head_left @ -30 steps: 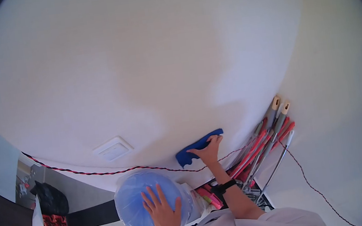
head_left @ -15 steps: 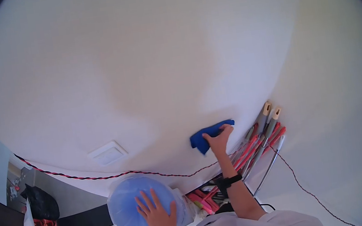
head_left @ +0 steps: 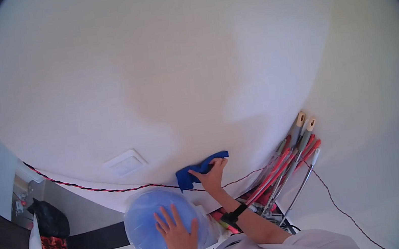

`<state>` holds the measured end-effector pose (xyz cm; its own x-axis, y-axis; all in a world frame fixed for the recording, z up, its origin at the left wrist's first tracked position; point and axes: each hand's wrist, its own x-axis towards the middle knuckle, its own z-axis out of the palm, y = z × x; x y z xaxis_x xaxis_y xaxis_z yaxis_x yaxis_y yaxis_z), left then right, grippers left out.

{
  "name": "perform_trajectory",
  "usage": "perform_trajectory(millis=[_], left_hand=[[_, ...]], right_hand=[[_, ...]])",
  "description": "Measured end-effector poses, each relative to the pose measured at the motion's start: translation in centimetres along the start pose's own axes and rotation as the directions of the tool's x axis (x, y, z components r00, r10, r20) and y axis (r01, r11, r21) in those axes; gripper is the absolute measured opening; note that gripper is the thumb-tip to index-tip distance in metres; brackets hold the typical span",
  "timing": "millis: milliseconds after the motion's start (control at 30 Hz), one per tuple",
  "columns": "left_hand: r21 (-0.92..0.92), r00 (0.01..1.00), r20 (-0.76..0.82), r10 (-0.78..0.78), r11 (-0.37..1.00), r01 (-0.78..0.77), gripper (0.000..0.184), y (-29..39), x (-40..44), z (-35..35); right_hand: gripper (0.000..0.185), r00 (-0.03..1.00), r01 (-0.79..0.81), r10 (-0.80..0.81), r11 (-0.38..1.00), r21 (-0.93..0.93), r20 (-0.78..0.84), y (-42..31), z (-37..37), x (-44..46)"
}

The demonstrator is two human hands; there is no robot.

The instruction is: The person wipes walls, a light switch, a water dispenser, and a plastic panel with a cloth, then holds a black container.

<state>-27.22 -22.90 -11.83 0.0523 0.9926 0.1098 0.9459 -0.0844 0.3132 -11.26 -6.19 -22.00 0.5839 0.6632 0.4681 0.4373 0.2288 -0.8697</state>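
Blue cloth: flat-ish against the white wall, edges ruffled. Right hand is clamped on it, thumb and fingers set well along its length.

Progress: cloth is in hand and on the wall, so I'd call it mid-job. Left: cloth not set down, grip not released. No mark on the wall separates finished area from unfinished, so can't say how much is covered.

Around the cloth: red-black cord runs across its lower edge. Switch plate left of it. Below-left of it, film-wrapped blue container; left hand lies over that, fingers apart, gripping nothing. Probably resting on it, but contact is hard to judge from overhead. Right of the cloth: bundle of poles. Far left of it: black bag.
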Motion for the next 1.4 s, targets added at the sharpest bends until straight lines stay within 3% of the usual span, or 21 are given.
perform_trajectory(millis=[167, 400, 633, 700, 833, 967, 1200, 1400], left_hand=[[-0.014, 1.000, -0.016, 0.020, 1.000, -0.020, 0.080, 0.1, 0.1, 0.1], [0.000, 1.000, 0.014, -0.001, 1.000, 0.001, 0.082, 0.2, 0.1, 0.1], [-0.005, 1.000, 0.012, -0.008, 1.000, 0.008, 0.082, 0.1, 0.0, 0.2], [-0.016, 1.000, 0.004, 0.003, 1.000, -0.003, 0.082, 0.2, 0.0, 0.1], [-0.038, 1.000, 0.013, -0.002, 0.999, 0.002, 0.082, 0.5, 0.3, 0.0], [-0.016, 1.000, 0.005, -0.002, 1.000, 0.002, 0.081, 0.2, 0.2, 0.2], [-0.005, 1.000, 0.005, 0.005, 1.000, -0.005, 0.080, 0.1, 0.1, 0.1], [0.004, 1.000, 0.008, -0.007, 1.000, 0.007, 0.082, 0.1, 0.1, 0.2]], right_hand=[[0.084, 0.997, 0.074, -0.073, 0.995, -0.073, 0.022, 0.8, -0.4, 0.2], [0.088, 0.998, 0.062, -0.062, 0.991, -0.122, 0.004, 3.9, -2.1, 1.0], [0.089, 0.996, -0.044, 0.023, 0.970, -0.238, -0.091, 12.3, -8.1, 6.6], [0.084, 0.975, -0.159, 0.131, 0.976, -0.151, -0.182, 13.8, -9.9, 9.2], [0.076, 0.980, -0.101, 0.068, 0.980, -0.173, -0.188, 11.8, -11.5, 11.4], [0.085, 0.982, -0.043, 0.015, 0.988, -0.146, -0.186, 8.4, -9.8, 11.0], [0.090, 0.991, 0.073, -0.085, 0.992, -0.106, -0.108, 0.2, -4.3, 5.9], [0.092, 0.997, 0.070, -0.072, 0.996, -0.063, -0.033, -3.2, -0.5, 1.3]])
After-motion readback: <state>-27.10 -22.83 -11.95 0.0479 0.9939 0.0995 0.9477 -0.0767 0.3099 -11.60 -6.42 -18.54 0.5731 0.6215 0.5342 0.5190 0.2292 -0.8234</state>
